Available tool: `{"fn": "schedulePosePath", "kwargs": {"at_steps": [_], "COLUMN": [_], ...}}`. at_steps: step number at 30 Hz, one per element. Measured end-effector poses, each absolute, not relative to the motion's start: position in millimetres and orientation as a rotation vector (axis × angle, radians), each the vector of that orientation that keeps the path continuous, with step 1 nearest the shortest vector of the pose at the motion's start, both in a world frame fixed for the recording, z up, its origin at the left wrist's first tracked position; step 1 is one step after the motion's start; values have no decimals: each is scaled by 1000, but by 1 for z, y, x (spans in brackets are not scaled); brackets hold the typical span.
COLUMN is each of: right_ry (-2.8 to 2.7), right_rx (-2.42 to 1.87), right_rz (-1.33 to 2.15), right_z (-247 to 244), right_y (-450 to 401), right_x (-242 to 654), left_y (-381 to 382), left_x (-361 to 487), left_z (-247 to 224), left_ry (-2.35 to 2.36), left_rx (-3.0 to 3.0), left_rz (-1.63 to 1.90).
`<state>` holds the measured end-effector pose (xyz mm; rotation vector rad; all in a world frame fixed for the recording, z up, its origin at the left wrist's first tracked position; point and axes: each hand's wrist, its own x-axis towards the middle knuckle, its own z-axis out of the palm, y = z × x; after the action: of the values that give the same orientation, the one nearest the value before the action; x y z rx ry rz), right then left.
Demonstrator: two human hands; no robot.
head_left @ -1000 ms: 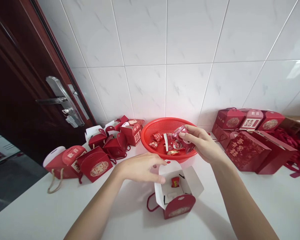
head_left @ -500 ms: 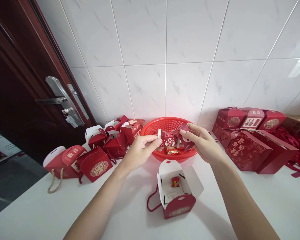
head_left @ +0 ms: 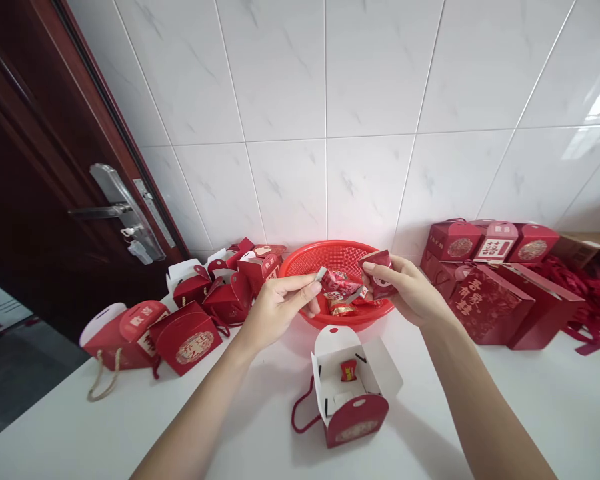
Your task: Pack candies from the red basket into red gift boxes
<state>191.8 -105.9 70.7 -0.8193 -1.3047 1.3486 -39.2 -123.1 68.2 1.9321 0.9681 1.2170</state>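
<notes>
Between the thumb and fingers of my left hand [head_left: 280,305] is the pale end of a red candy packet [head_left: 343,284], pinched and hanging at a slant. My right hand [head_left: 409,288] grips a dark red candy packet [head_left: 383,285], its thumb across the front. Both packets are over a red plastic basket [head_left: 300,257], where several wrapped sweets [head_left: 343,308] lie, partly hidden by my hands. Nearer to me, a red gift box [head_left: 357,425] stands open with its white flaps up. A small red wrapped candy [head_left: 349,371] rests inside, and a dark red cord handle [head_left: 300,423] hangs at its left.
Several red gift boxes [head_left: 193,343] stand on the white table [head_left: 250,413] at left. More closed boxes [head_left: 495,241], red paper bags [head_left: 495,303] and red ribbons [head_left: 575,293] are at right. A tiled wall [head_left: 370,80] rises behind; a dark door [head_left: 45,133] is at left.
The two packets, overlapping before, have come apart. The right one is raised and turned more upright; the left one now slants downward. The view has shifted slightly.
</notes>
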Motion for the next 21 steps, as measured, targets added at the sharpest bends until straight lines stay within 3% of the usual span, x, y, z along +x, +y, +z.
{"fn": "schedulePosePath", "kwargs": {"at_steps": [9, 21], "right_ry": [-1260, -1380], "right_rx": [-690, -685], "right_rz": [1603, 1521], "right_z": [60, 70], "right_y": [-101, -109], "right_x": [177, 181], "left_y": [-123, -125], "left_x": [-38, -27], "left_z": [63, 50], "left_ry": [801, 848], "left_rx": [1958, 1708], "left_rz": [1534, 1323]}}
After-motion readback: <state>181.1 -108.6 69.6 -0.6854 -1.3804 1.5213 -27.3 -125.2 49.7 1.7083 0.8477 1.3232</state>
